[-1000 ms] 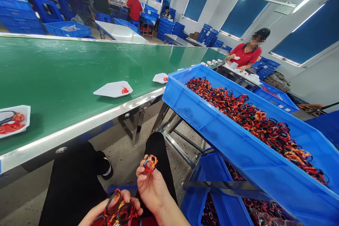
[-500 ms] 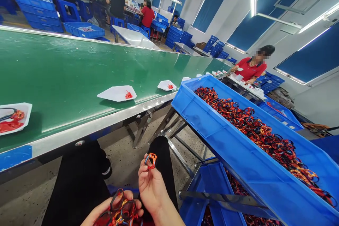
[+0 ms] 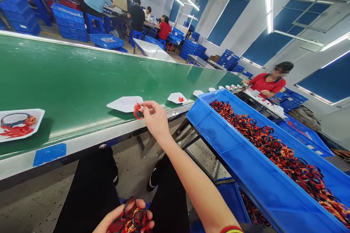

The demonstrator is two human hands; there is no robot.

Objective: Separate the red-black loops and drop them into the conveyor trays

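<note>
My right hand [image 3: 158, 122] reaches out over the near edge of the green belt, its thumb and fingers pinching a small red-and-black ring-shaped piece [image 3: 138, 112]. The piece is at the right end of a white pointed tray [image 3: 123, 105], overlapping its red contents; whether it touches the tray I cannot tell. Low in the view, above my lap, my left hand [image 3: 113, 215] is curled around a bunch of black, red and orange ring-shaped pieces [image 3: 132, 220]. Another white tray [image 3: 41, 116] at the left holds a dark loop with a red-orange part and red bits.
On the right stands a long blue bin [image 3: 232, 142] heaped with similar ring-shaped pieces [image 3: 273, 145]. More white trays [image 3: 177, 98] line the green conveyor belt [image 3: 82, 80], its metal edge [image 3: 115, 131] before me. A co-worker in red [image 3: 269, 83] sits at the far end.
My right hand has moved from above my lap forward to the tray, carrying the ring-shaped piece. My left hand still holds its bunch. The camera view has shifted somewhat.
</note>
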